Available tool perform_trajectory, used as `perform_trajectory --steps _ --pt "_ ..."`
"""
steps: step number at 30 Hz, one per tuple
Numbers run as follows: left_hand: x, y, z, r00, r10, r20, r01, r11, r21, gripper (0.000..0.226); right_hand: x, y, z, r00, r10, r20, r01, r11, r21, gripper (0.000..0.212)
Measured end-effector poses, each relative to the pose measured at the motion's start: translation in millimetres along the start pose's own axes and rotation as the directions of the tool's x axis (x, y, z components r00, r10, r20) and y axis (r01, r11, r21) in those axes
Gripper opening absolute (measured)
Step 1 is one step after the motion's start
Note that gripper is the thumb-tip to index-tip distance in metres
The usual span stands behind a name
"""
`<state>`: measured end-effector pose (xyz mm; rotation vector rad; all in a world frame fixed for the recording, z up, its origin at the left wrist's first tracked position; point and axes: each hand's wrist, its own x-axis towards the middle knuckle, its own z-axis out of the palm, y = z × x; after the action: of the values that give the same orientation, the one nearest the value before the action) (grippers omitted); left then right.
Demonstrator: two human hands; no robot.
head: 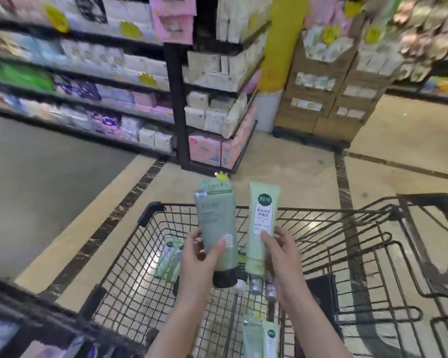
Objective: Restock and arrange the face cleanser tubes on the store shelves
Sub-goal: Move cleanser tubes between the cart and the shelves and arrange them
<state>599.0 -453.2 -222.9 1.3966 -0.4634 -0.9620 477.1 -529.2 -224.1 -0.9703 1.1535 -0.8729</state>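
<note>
My left hand grips a grey-green cleanser tube with a black cap, held upright with the cap down. My right hand grips a pale green cleanser tube with a silver cap, also cap down. Both tubes are held above a black wire shopping cart. More green tubes lie in the cart at the left and at its near end.
Black store shelves packed with boxed and bagged goods run along the left and centre. Stacked cardboard display boxes stand at the back right on tiled floor. A dark shelf edge lies at the bottom left.
</note>
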Motion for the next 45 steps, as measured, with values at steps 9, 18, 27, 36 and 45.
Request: perform_trajectory --steps 9,18,27,36,45 --pt "-92.2 59.1 -14.6 0.946 0.243 -0.216 -0.268 0.959 -0.095 0.024 -68.5 -52.7 15.4 0.954 -0.152 0.259 0.157 0.988 0.000 0.021" --pt "-188.0 70.3 -55.9 0.751 0.395 -0.529 -0.465 0.885 0.001 0.026 -154.5 -60.7 43.1 0.798 -0.178 0.576 0.184 0.982 0.048 0.036" --pt "-294.8 73.1 -104.8 0.515 0.457 -0.725 -0.553 0.823 0.127 0.026 -250.8 -51.9 72.7 0.562 -0.170 0.809 0.196 0.978 0.070 0.014" --pt "-403.5 62.6 -160.1 0.318 0.449 -0.835 -0.550 0.805 0.223 0.025 -351.4 -19.4 108.3 0.361 -0.093 0.928 0.178 0.984 0.029 0.019" --pt "-516.6 39.5 -221.8 0.130 0.429 -0.894 -0.504 0.805 0.314 0.029 -463.7 26.0 125.5 0.159 -0.035 0.987 0.170 0.985 0.007 0.014"
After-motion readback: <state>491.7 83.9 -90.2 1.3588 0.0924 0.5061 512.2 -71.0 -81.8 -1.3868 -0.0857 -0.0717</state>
